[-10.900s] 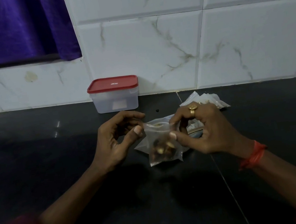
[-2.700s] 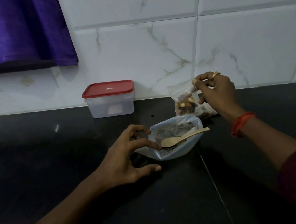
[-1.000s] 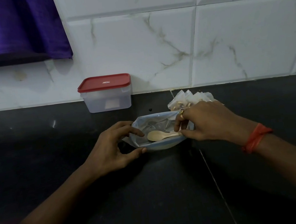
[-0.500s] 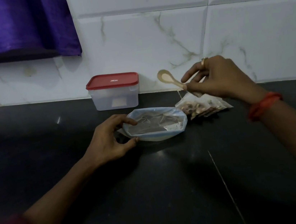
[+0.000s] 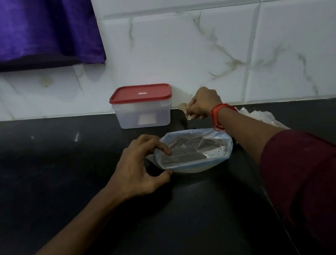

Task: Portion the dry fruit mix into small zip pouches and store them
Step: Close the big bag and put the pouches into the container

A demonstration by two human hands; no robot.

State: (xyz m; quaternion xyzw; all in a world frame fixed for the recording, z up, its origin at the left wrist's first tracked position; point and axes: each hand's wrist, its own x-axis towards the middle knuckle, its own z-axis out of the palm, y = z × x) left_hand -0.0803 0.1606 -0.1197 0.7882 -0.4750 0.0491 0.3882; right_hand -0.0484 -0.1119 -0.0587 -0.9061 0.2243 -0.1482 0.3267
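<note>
left hand [image 5: 140, 167] pinches bag [image 5: 196, 152] rim in front of box [image 5: 142, 109] | right hand [image 5: 203, 102] grips spoon [image 5: 184, 110] right of box | risk: forearm snags open bag, spilling mix

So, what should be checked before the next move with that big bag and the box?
1. The spoon clear of the big bag: ok, the right hand holds it near the wall.
2. The big bag steadied: ok, the left hand pinches its rim.
3. The big bag zipped: not ok, mouth gapes.
4. The box open for storing: not ok, red lid on.
5. The small pouches sealed: cannot tell, the forearm hides most.
</note>
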